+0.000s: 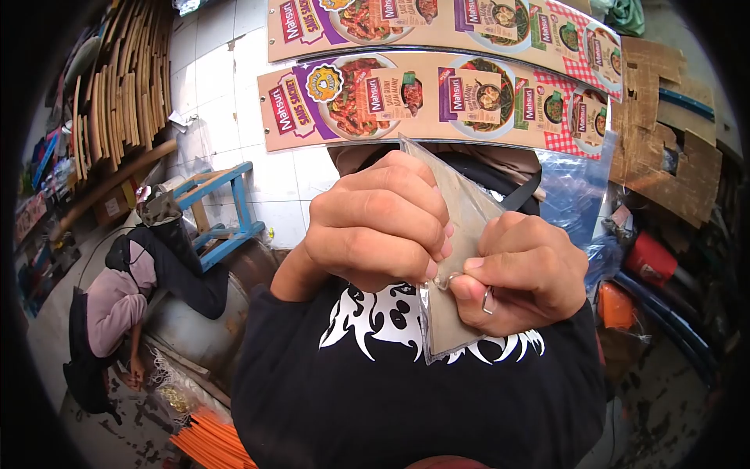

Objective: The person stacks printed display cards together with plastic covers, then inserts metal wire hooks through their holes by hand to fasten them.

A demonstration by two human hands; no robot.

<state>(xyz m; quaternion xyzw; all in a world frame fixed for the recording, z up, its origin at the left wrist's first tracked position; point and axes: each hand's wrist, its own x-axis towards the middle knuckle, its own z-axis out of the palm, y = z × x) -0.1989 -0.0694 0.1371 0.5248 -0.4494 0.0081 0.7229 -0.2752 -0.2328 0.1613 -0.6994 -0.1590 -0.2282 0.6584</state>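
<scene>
My left hand (383,211) is closed, its fingertips pinched at the edge of a narrow brown panel with a clear plastic edge (453,324). My right hand (523,273) is closed too, thumb and finger pinching a thin bent metal wire hook (488,300) against the same panel. The panel stands on a slant in front of my chest, partly covered by both hands. What lies between my left fingertips is hidden. Beyond my hands lie two long printed display cards, the nearer card (430,98) and the farther card (437,22), both with food pictures.
A person (117,305) crouches at the left beside a blue stool frame (234,207). Stacked cardboard strips (125,86) stand at the upper left. Torn brown cardboard (664,148) and clear plastic sheeting (566,191) lie on the right. Orange strips (211,442) sit at the lower left.
</scene>
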